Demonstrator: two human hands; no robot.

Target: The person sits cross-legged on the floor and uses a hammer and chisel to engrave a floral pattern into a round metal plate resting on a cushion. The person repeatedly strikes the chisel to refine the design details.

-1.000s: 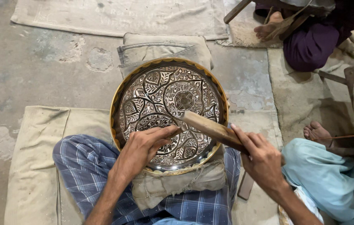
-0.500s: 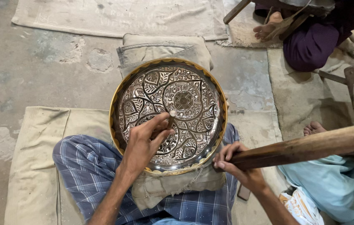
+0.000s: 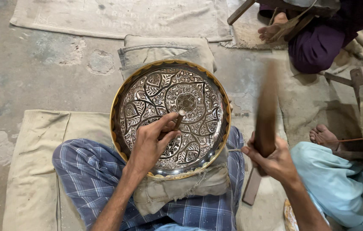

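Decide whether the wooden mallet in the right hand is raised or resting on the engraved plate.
Raised. The wooden mallet stands nearly upright in the right hand, blurred, beside the round engraved plate and clear of the chisel in the left hand.

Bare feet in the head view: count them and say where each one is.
2. One bare foot lies right of the raised mallet, beside light blue cloth; another foot sits at top, against purple cloth. Others may be hidden under clothing.
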